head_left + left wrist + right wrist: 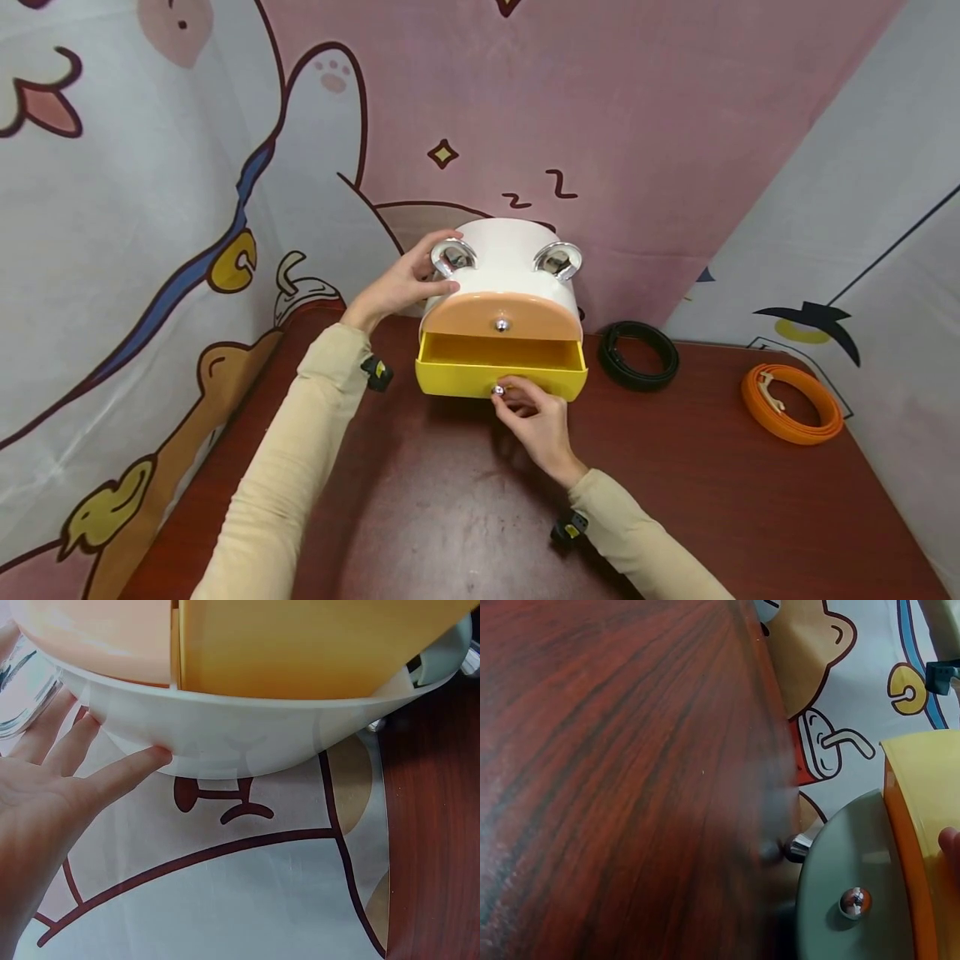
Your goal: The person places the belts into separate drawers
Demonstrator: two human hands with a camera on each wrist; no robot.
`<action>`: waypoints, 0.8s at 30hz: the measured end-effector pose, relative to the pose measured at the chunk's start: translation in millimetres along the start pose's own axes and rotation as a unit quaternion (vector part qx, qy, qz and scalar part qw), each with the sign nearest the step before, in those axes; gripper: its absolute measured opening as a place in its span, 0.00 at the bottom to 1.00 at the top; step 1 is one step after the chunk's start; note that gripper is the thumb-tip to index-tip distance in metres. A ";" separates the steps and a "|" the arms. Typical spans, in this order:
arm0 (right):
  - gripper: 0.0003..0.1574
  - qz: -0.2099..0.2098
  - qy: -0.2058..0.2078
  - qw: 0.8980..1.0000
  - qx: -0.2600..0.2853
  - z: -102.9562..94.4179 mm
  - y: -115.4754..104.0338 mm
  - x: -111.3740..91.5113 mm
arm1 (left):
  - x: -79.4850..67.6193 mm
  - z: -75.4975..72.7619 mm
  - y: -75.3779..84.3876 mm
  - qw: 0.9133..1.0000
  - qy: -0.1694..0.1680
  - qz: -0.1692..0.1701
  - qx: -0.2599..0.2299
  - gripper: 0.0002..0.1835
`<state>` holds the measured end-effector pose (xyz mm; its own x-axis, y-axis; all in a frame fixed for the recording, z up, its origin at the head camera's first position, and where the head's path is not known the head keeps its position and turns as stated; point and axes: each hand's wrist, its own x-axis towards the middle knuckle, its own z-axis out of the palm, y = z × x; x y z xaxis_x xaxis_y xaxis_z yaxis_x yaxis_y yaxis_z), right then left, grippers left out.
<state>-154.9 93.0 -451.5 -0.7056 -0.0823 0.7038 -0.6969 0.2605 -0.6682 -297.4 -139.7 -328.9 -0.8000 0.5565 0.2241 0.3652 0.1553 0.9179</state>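
Note:
A small white cabinet (506, 254) with a rounded top and two silver ring-shaped parts stands at the back of the table. Below its peach-coloured top drawer (472, 317), the yellow drawer (450, 379) is pulled out, and its visible interior holds nothing. My right hand (546, 427) pinches the silver knob (498, 390) on the yellow front between thumb and fingers. Around the left ring (453, 257), my left hand (401, 287) rests with spread fingers against the cabinet's side. The right wrist view reveals a grey-green bottom drawer (840, 870) with its own knob, hidden from the head view.
A coiled black belt (639, 357) lies to the right of the cabinet. Farther right is a coiled orange belt (792, 404) with a pale buckle. The dark red wooden table (450, 517) meets a cartoon-printed cloth (637, 125) behind and at both sides.

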 end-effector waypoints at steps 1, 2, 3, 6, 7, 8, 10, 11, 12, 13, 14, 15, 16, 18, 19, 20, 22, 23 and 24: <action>0.20 0.002 0.000 1.000 -0.002 0.3 2.9 -1.4 | -0.1 -0.1 0.0 1.000 0.000 0.001 0.000 0.39; 0.20 0.003 0.000 1.000 -0.002 0.5 7.2 -3.4 | 0.0 -0.2 -0.2 1.000 0.000 0.002 0.000 0.39; 0.20 0.005 -0.001 1.000 -0.001 0.7 11.0 -5.4 | 0.0 -0.1 -0.2 1.000 0.000 0.002 0.000 0.39; 0.20 0.005 -0.005 1.000 0.003 0.4 18.3 -10.7 | -0.2 -0.4 0.0 1.000 -0.001 0.004 0.003 0.39; 0.20 0.004 -0.007 1.000 0.005 0.0 19.2 -12.1 | -0.3 -0.4 0.1 1.000 -0.002 0.005 0.004 0.39; 0.20 0.000 -0.009 1.000 0.006 -0.4 19.5 -13.2 | -0.4 -0.5 0.3 1.000 -0.003 0.005 0.003 0.39; 0.20 -0.006 -0.011 1.000 0.006 -1.1 18.9 -15.2 | -0.4 -0.4 0.5 1.000 -0.004 0.006 0.000 0.39; 0.20 -0.009 -0.012 1.000 0.006 -1.5 18.3 -16.1 | -0.4 -0.3 0.8 1.000 -0.004 0.006 -0.002 0.39; 0.20 -0.012 -0.014 1.000 0.005 -1.9 17.3 -17.0 | -0.4 -0.3 0.9 1.000 -0.004 0.006 -0.004 0.39; 0.20 -0.015 -0.016 1.000 0.005 -2.3 16.2 -17.9 | -0.3 -0.2 0.9 1.000 -0.004 0.006 -0.006 0.39; 0.20 -0.018 -0.017 1.000 0.004 -2.6 15.3 -18.8 | -0.3 -0.2 1.0 1.000 -0.004 0.004 -0.006 0.39; 0.19 -0.020 -0.019 1.000 0.004 -2.9 14.5 -19.9 | -0.2 -0.3 0.7 1.000 -0.003 0.003 -0.006 0.39; 0.19 -0.021 -0.022 1.000 0.004 -3.2 13.7 -21.0 | -0.2 -0.4 0.6 1.000 -0.002 0.001 -0.004 0.39; 0.20 -0.026 -0.026 0.999 0.005 -3.7 12.2 -23.3 | -0.3 -0.4 0.5 1.000 -0.001 -0.003 0.001 0.40; 0.20 -0.028 -0.028 0.999 0.006 -4.0 11.6 -24.4 | -0.5 -0.4 0.6 1.000 0.000 -0.006 0.003 0.40; 0.20 -0.030 -0.030 0.999 0.006 -4.2 10.9 -25.3 | -0.8 -0.2 1.0 1.000 0.001 -0.009 0.005 0.40; 0.20 -0.033 -0.033 0.999 0.006 -4.9 9.4 -27.0 | -1.1 0.4 2.0 1.000 0.001 -0.012 0.007 0.40; 0.21 -0.035 -0.033 0.999 0.005 -5.2 8.5 -27.7 | -1.2 0.7 2.7 1.000 0.001 -0.013 0.006 0.40; 0.21 -0.035 -0.034 0.999 0.005 -5.6 7.5 -28.1 | -1.3 1.0 3.1 1.000 0.000 -0.014 0.005 0.40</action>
<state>-139.6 102.7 -474.9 -0.6620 -0.1654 0.7310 -0.7458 0.2422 -0.6206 -294.8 -139.0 -326.7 -0.8099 0.5518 0.1988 0.3478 0.1789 0.9203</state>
